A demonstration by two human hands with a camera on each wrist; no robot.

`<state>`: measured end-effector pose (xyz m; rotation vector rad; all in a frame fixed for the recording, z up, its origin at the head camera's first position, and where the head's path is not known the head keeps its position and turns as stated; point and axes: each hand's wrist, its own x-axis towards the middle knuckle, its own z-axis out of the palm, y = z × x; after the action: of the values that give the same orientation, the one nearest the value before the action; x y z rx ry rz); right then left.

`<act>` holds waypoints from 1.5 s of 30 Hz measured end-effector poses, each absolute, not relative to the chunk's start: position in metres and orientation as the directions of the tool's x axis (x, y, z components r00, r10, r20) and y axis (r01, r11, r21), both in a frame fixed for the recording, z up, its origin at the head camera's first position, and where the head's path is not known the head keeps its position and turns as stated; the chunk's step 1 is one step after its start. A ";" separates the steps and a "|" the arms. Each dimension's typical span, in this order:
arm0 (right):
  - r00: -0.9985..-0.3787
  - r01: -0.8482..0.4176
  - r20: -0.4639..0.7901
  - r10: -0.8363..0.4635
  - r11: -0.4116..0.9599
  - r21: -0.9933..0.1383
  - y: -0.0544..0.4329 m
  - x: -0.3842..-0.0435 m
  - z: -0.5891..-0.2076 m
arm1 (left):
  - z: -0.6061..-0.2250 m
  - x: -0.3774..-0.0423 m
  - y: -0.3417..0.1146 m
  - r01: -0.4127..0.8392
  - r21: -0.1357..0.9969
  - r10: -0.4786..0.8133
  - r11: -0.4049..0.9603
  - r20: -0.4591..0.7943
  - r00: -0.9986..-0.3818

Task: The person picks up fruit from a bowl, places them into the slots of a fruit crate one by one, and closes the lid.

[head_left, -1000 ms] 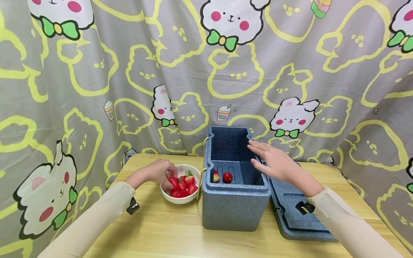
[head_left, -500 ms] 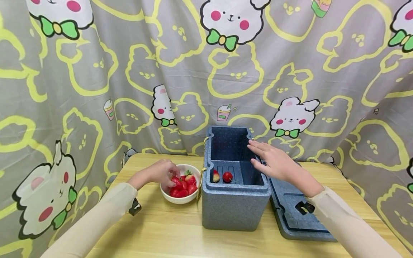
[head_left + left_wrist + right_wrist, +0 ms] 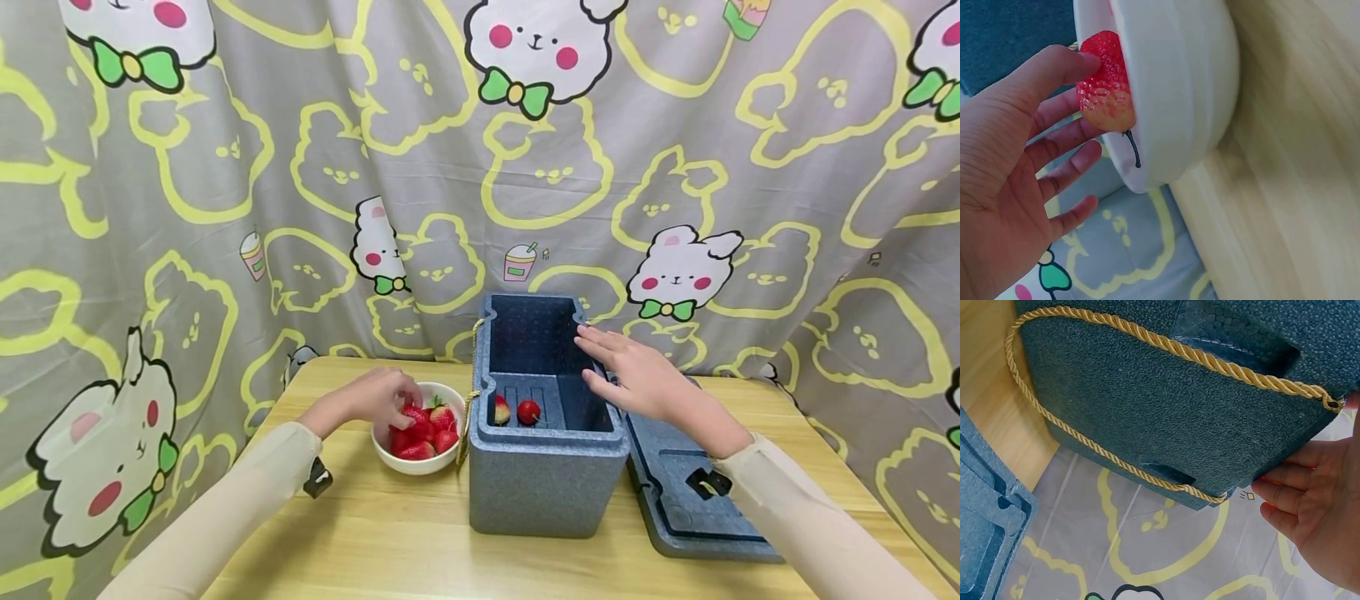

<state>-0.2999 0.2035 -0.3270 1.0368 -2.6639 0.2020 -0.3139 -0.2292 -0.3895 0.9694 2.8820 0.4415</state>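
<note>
My left hand (image 3: 381, 398) is over the white bowl (image 3: 420, 468) of strawberries. In the left wrist view, its thumb and fingers pinch a strawberry (image 3: 1107, 81) with a pale end and a dark stem, right at the bowl's rim. Several more red strawberries (image 3: 442, 418) lie in the bowl. To the right stands a grey-blue foam box (image 3: 546, 487), its top uncovered, with two red fruits, one a round red fruit (image 3: 528, 412), on its floor. My right hand (image 3: 637, 371) rests with fairly straight fingers on the box's right rim. In the right wrist view, those fingers touch the box's upper edge.
A grey-blue foam lid (image 3: 697, 492) lies on the wooden table (image 3: 390, 542) at the box's right. Gold rope (image 3: 1154, 337) loops along the box's side. Behind the table hangs a grey curtain (image 3: 442, 183) with yellow cartoon outlines.
My left hand has shifted slightly right over the bowl, and the strawberry at its fingers has moved with it. The right hand stays in place on the box rim.
</note>
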 end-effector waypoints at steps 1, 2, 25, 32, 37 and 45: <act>-0.705 -0.680 0.303 -0.641 0.733 -0.030 0.203 -0.300 -0.327 | -0.387 -0.314 -0.229 0.591 0.293 0.610 0.752 0.034 -0.792; -0.704 -0.681 0.304 -0.642 0.732 -0.031 0.203 -0.300 -0.327 | -0.385 -0.315 -0.229 0.597 0.294 0.614 0.746 0.043 -0.788; -0.707 -0.681 0.307 -0.638 0.731 -0.048 0.205 -0.300 -0.328 | -0.300 -0.325 -0.198 0.689 0.262 0.574 0.675 0.400 -0.714; -0.709 -0.680 0.300 -0.638 0.732 -0.048 0.204 -0.299 -0.328 | -0.284 -0.325 -0.178 0.699 0.298 0.529 0.650 0.482 -0.698; -0.709 -0.679 0.302 -0.637 0.733 -0.047 0.205 -0.299 -0.329 | -0.277 -0.327 -0.159 0.721 0.265 0.531 0.640 0.527 -0.664; -0.710 -0.677 0.305 -0.635 0.735 -0.047 0.205 -0.300 -0.329 | -0.269 -0.329 -0.126 0.774 0.175 0.588 0.608 0.555 -0.588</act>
<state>-0.2996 0.2053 -0.3291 1.0304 -2.6689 0.2250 -0.3290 -0.1256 -0.2685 1.4526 3.2075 0.7549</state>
